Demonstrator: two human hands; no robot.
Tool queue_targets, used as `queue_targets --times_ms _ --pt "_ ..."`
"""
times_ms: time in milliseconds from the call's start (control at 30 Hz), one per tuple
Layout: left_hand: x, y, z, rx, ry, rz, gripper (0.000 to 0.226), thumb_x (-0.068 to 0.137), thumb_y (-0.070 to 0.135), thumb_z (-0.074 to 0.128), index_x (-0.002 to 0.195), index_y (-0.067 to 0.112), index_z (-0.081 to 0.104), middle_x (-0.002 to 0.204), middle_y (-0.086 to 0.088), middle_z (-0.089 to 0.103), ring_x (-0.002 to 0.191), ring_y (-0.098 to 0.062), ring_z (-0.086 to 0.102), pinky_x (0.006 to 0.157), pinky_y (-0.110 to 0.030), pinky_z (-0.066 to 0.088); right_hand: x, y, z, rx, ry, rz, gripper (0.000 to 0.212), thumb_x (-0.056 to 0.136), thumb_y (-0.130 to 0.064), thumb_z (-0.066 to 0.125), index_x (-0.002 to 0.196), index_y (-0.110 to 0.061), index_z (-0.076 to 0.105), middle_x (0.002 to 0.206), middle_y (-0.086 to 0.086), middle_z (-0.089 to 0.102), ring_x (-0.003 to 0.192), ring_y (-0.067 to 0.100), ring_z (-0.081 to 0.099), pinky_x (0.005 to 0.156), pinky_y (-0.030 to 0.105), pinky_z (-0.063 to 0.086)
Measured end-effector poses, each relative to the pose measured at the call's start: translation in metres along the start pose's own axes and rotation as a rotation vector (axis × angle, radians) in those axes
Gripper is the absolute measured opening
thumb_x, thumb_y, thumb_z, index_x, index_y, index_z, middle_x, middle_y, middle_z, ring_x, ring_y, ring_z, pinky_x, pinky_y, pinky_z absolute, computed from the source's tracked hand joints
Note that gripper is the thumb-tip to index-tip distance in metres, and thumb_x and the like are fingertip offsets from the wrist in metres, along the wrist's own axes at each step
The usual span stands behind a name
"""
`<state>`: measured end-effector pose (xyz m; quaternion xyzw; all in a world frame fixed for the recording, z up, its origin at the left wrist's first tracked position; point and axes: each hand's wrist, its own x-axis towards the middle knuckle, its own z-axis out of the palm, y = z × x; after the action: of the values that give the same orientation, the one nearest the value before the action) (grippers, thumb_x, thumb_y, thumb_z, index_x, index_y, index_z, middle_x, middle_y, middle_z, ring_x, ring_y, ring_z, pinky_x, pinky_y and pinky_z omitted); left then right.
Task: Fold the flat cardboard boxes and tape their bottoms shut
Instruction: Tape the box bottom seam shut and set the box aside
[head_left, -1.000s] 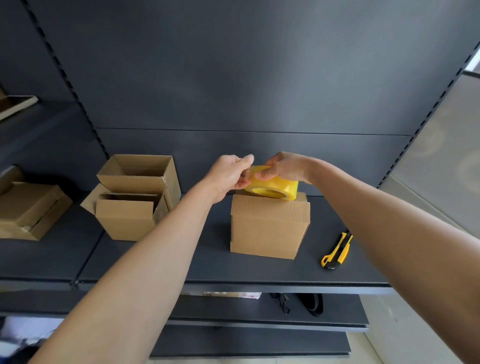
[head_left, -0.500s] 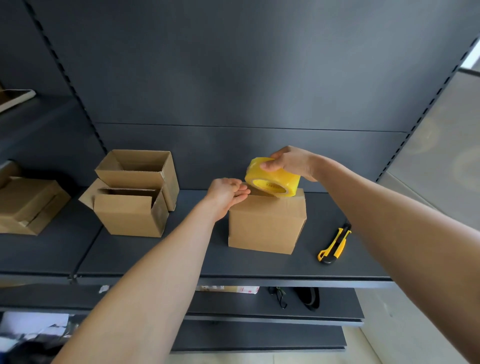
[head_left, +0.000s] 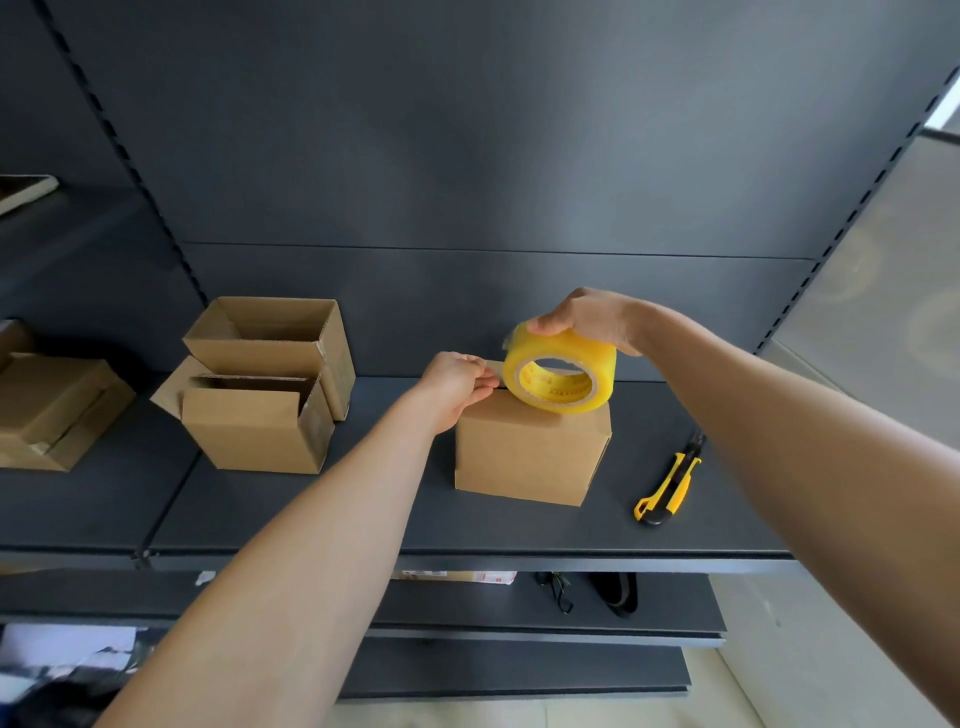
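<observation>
While right hand (head_left: 587, 319) grips yellow tape roll (head_left: 571, 345), closed brown box (head_left: 527, 457) beneath

Dark metal shelving (head_left: 519, 525) (perforated uprights), pale floor (head_left: 571, 714).

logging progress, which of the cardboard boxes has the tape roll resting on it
The closed box beside the utility knife; the right hand holds the tape roll on it. The two open-topped boxes to its left bear no roll.

Bare forearms (head_left: 291, 571), seemingly bare hands (head_left: 452, 387)
</observation>
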<state>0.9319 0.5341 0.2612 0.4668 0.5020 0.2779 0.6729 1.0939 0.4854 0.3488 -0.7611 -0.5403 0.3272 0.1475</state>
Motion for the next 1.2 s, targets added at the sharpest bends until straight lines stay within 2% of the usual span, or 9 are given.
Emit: queue_targets --times_ms 133,300,367,567,700,800,900,1067,1200 --pt "-0.005 0.006 -0.002 0.009 -0.054 0.024 0.035 0.102 0.029 0.041 0.089 0.001 0.058 0.083 -0.012 0.06 0.074 -0.021 0.06 0.071 -0.029 0.053 0.006 -0.006 0.0 -0.072 -0.012 -0.002 0.043 0.088 -0.051 0.058 0.105 -0.012 0.062 0.105 0.01 0.063 0.093 0.027 0.059 0.086 0.038 0.046" --pt "-0.007 0.018 -0.006 0.122 -0.106 0.047 0.054 0.092 0.058 0.045 0.081 0.006 0.057 0.069 -0.005 0.054 0.059 -0.017 0.052 0.056 -0.024 0.047 0.012 -0.01 0.001 -0.082 -0.045 -0.006 0.04 0.088 -0.052 0.058 0.1 -0.013 0.063 0.102 0.01 0.065 0.09 0.028 0.061 0.089 0.041 0.047" --pt "-0.006 0.023 -0.005 0.15 -0.14 0.062 0.049 0.091 0.055 0.049 0.077 0.008 0.055 0.065 -0.003 0.05 0.057 -0.015 0.047 0.054 -0.023 0.043 0.014 -0.011 0.001 -0.066 -0.066 -0.015 0.039 0.088 -0.051 0.059 0.097 -0.013 0.063 0.099 0.009 0.065 0.088 0.027 0.061 0.09 0.041 0.048" --pt "-0.001 0.032 0.001 0.164 -0.216 0.142 0.033 0.097 0.019 0.054 0.066 0.011 0.044 0.062 -0.002 0.04 0.056 -0.013 0.035 0.053 -0.023 0.032 0.015 -0.01 -0.002 -0.035 -0.104 -0.021 0.048 0.082 -0.058 0.061 0.097 -0.013 0.068 0.094 0.008 0.067 0.08 0.023 0.063 0.087 0.04 0.05" --pt "0.005 0.03 -0.002 0.138 -0.195 0.177 0.034 0.098 0.017 0.052 0.065 0.012 0.045 0.063 -0.002 0.042 0.058 -0.014 0.038 0.057 -0.026 0.033 0.012 -0.009 0.001 -0.079 -0.019 -0.019 0.077 0.068 -0.082 0.047 0.09 -0.012 0.068 0.089 0.007 0.069 0.082 0.022 0.064 0.084 0.038 0.05" --pt "0.011 0.024 -0.007 0.09 -0.172 0.165 0.032 0.097 0.017 0.051 0.066 0.012 0.046 0.064 -0.002 0.045 0.059 -0.013 0.043 0.057 -0.024 0.038 0.009 0.001 0.003 0.038 -0.011 -0.031 0.089 0.054 -0.088 0.042 0.09 -0.01 0.068 0.093 0.01 0.07 0.088 0.025 0.066 0.088 0.04 0.051" --pt "0.016 0.014 -0.01 0.024 -0.165 0.133 0.029 0.098 0.018 0.05 0.07 0.012 0.048 0.068 -0.004 0.049 0.065 -0.015 0.047 0.062 -0.025 0.043 0.011 0.014 0.008 0.195 -0.004 -0.05 0.081 0.055 -0.083 0.048 0.088 -0.011 0.067 0.089 0.009 0.07 0.084 0.025 0.067 0.091 0.043 0.054" --pt "0.018 0.007 -0.01 -0.025 -0.134 0.121 0.029 0.1 0.019 0.046 0.073 0.011 0.051 0.074 -0.006 0.055 0.071 -0.016 0.054 0.069 -0.025 0.05 0.018 0.011 0.015 0.273 0.043 -0.066 0.062 0.072 -0.072 0.053 0.086 -0.013 0.066 0.084 0.007 0.069 0.077 0.022 0.068 0.076 0.036 0.058" --pt "0.019 -0.001 -0.012 0.0 -0.077 0.122 0.025 0.098 0.01 0.046 0.074 0.008 0.051 0.071 -0.008 0.054 0.07 -0.016 0.056 0.073 -0.025 0.055 0.016 0.016 0.019 0.401 0.028 -0.084 0.059 0.073 -0.067 0.062 0.095 -0.012 0.065 0.092 0.011 0.069 0.086 0.027 0.067 0.083 0.042 0.057"
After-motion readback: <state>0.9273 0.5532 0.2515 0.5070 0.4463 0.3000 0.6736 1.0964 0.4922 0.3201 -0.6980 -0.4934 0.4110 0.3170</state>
